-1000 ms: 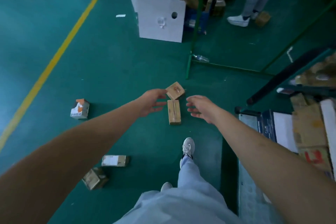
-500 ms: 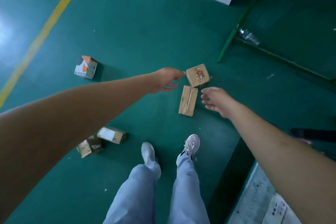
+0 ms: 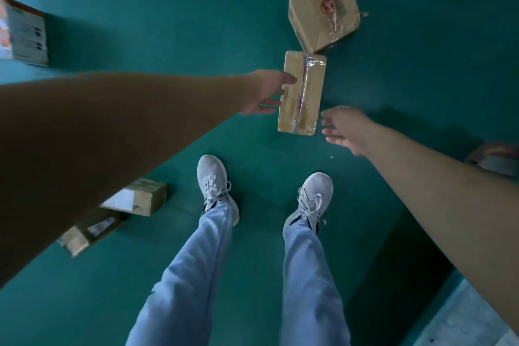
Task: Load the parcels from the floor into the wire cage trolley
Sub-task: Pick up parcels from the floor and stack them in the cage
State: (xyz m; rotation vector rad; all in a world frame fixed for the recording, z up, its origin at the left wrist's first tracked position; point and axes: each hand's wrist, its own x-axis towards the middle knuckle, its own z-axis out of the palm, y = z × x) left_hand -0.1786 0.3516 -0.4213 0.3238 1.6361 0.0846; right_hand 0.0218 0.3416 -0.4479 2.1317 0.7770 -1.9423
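Taking the long taped parcel (image 3: 302, 93) as the landmark: far to its left, at the frame's edge, a printed box (image 3: 24, 32) stands on the green floor (image 3: 168, 22). Below-left of the landmark, two more parcels lie partly hidden under the left forearm: a labelled box (image 3: 137, 197) and, touching it, a darker box (image 3: 87, 230).

The left hand (image 3: 264, 93) reaches in from the left with fingers spread and straight, fingertips at the landmark's left long edge; it grips nothing.

The landmark lies flat on the floor, its long axis running away from the person, tilted slightly right at the far end, a tape seam running lengthwise. Its far end nearly touches a squarer parcel (image 3: 324, 11), turned at an angle.

The right hand (image 3: 344, 128) hovers just beside the landmark's near right corner, fingers loosely open, holding nothing. Bare floor lies on both long sides; the person's white shoes (image 3: 214, 185) stand near its close end.
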